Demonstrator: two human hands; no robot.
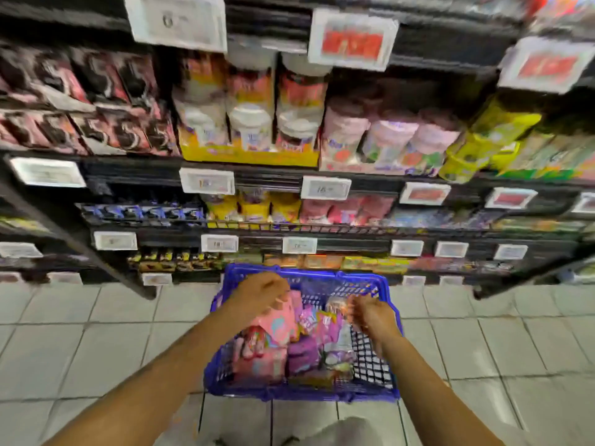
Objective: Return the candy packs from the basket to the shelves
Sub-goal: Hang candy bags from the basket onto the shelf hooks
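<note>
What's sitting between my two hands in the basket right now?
In the head view, candy packs lie between the left hand and right hand: a pink pack by the left and a clear wrapped pack by the right, inside the blue basket.

Blue plastic mesh basket [370, 362] sits on pale floor tiles, just in front of the shelves. It is loaded with candy packs [309, 346], jumbled and overlapping. A large pink pack [277, 323] lies tilted at the left, its top end raised toward the far rim. Purple pack [302, 355] sits mid-basket; a clear-wrapped pack [338, 352] lies to its right. The basket's right side shows bare mesh. Black shelves [289, 178] rise beyond, tiers stocked with pink, yellow and dark packs; details blurred.
</note>
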